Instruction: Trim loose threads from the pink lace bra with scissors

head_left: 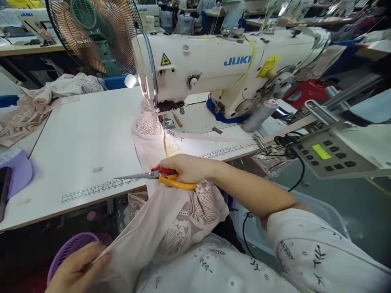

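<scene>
My right hand is closed round the orange and red handles of a pair of scissors, whose blades point left above the table's front edge. Under it hangs a pale pink lace bra, running from the sewing machine's needle area down over my lap. At the lower left, my left hand pinches the edge of the bra's smooth fabric and holds it stretched out. One lace cup lies beside the presser foot of the white sewing machine. A narrow pink strip extends right from there.
A large fan stands behind the table. More lace pieces lie at the left, near a purple pad and a phone. A control panel juts in at right. Below are a purple basket and a clear bin.
</scene>
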Demonstrator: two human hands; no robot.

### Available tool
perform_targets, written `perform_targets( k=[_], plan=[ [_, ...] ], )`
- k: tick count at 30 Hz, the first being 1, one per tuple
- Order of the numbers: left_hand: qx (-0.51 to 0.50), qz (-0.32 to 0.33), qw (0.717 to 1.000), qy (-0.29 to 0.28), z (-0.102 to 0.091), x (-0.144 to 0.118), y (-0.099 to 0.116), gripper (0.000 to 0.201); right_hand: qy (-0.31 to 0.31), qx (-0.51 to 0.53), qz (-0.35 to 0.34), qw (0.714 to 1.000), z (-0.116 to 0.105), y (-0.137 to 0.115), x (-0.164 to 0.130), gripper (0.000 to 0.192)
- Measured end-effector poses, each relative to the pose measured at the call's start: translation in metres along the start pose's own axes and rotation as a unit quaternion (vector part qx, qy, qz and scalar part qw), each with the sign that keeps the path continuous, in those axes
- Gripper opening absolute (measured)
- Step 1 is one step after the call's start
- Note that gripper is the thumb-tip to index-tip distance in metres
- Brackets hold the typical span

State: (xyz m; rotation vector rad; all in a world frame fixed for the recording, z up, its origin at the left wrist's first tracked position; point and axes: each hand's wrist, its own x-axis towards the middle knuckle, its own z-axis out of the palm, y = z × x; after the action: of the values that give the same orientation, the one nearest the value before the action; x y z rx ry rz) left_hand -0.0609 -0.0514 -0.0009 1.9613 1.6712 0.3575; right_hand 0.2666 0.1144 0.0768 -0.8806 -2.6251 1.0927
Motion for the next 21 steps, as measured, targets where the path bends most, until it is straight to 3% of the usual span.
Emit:
perform_targets(
  k=[3, 6, 9, 12, 14, 17, 19, 21],
  plan=[
    [-0.002, 0.042, 0.998, -0.041, 0.001, 0.018, 0.008, 0.026, -0.013, -0.002, -0.022, 1.0, 0.005, -0.003, 0.01, 0.024],
    [0.011, 0.068, 0.997, 0.032, 0.003, 0.034, 0.031, 0.027, -0.041, -0.007, -0.046, 0.998, 0.005, -0.016, 0.018, 0.023],
    [-0.04, 0.091, 0.99, 0.096, 0.01, 0.051, 0.062, 0.02, -0.065, -0.01, -0.059, 0.996, 0.002, -0.031, 0.025, 0.022],
    [-0.138, 0.055, 0.978, 0.145, 0.017, 0.066, 0.084, 0.017, -0.081, -0.022, -0.07, 0.994, -0.001, -0.04, 0.03, 0.024],
    [-0.245, 0.011, 0.961, 0.129, 0.019, 0.07, 0.091, 0.016, -0.084, -0.031, -0.074, 0.993, -0.002, -0.04, 0.032, 0.025],
    [-0.417, -0.053, 0.905, 0.065, 0.014, 0.071, 0.095, 0.016, -0.084, -0.034, -0.085, 0.992, -0.001, -0.035, 0.034, 0.022],
    [-0.479, -0.085, 0.873, 0.04, 0.009, 0.07, 0.095, 0.017, -0.082, -0.031, -0.089, 0.992, 0.0, -0.031, 0.036, 0.021],
    [-0.495, -0.102, 0.862, 0.027, 0.006, 0.07, 0.094, 0.018, -0.082, -0.029, -0.085, 0.993, 0.003, -0.029, 0.038, 0.021]
  ],
)
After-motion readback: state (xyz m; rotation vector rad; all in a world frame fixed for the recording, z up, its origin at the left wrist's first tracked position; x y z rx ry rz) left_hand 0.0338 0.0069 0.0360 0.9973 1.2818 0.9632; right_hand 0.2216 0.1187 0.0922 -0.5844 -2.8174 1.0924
